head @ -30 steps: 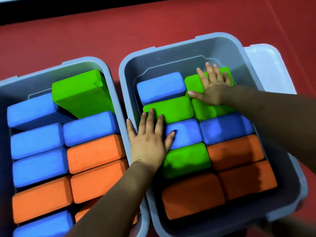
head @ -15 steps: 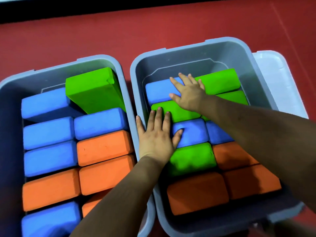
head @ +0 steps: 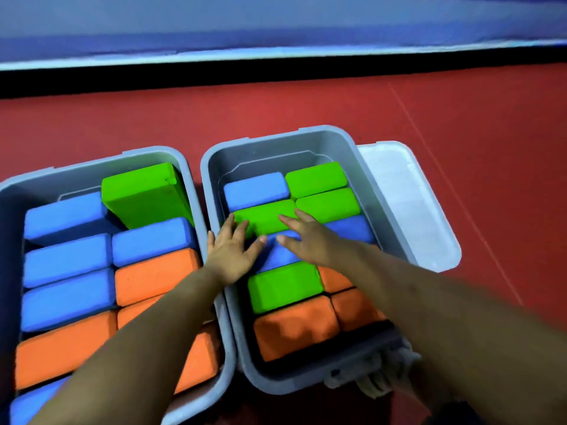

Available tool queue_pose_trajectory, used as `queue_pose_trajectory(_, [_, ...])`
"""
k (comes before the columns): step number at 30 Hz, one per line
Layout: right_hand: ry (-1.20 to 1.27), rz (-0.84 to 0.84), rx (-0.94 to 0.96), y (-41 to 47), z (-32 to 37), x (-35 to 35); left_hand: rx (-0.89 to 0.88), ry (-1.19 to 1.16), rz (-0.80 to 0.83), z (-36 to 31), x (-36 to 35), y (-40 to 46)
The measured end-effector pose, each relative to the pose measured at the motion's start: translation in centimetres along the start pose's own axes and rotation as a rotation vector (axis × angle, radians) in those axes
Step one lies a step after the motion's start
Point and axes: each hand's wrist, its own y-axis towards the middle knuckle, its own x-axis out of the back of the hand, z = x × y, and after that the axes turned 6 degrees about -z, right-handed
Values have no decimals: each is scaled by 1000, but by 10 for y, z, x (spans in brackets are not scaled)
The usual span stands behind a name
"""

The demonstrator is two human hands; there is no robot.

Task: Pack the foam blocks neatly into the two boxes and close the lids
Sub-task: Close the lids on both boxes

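Under the right hand (head: 310, 240), blue block (head: 279, 256) half-hidden.

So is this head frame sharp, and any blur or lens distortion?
Head view: motion blur smears the left hand and right hand; the upright green foam block stays fairly crisp; the red floor's far edge bows, a wide-angle effect.

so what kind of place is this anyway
Hard to say; probably a play or activity room. The two grey boxes of foam blocks sit on a red floor, with a blue padded surface behind.
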Motion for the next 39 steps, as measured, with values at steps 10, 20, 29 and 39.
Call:
queue_pose_trajectory(10, [-93, -4, -6, -120, 40, 27, -16, -13, -96, 19, 126, -121])
queue_pose_trajectory(20, [-32, 173, 296, -138, 240, -82, 653, -128, -413, 204, 212, -268])
queue_pose_trajectory(29, [-74, 317, 443, -95, 353, -195, 1203, -1193, -507, 327, 126, -294])
queue_pose_trajectory(39, [-285, 398, 799, -19, 425, -302, 1476, -1526, -587, 461, 17, -224])
